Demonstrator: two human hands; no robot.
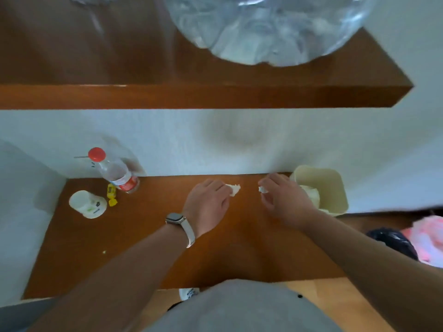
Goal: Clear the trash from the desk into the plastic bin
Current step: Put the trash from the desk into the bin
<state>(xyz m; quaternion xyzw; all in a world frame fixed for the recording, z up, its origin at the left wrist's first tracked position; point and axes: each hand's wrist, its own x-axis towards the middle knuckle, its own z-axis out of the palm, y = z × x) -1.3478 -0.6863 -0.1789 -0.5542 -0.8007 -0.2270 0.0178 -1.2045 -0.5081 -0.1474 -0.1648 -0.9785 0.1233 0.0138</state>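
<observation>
Grey shirt [239, 307]: lowest in view, against the desk's [143, 248] near edge.

Watch [176, 218]: pale strap, on the left wrist.

Left hand [207, 204]: palm down over the middle of the desk, fingers curled, fingertips pinching a crumpled white scrap [234, 189].

Right hand [285, 200]: palm down, just right of the left and apart from it, thumb and fingers pinching a smaller white wad [263, 189]. It is just beside the bin.

Bin [335, 185]: cream plastic, at the desk's far right end by the wall, with white tissue [311, 195] inside.

Bottle [117, 173]: clear, red cap, red label, at the far left corner, upright.

Yellow wrapper [111, 194]: on the desk, touching the bottle's base.

White cup [87, 203]: just left of the wrapper.

Crumb [104, 252]: pale speck, near left of the desk.

Shelf [191, 97]: brown wood, above the desk, bearing a large clear jug [275, 27].

Pink cloth [429, 240]: off the desk, far right, blurred.
</observation>
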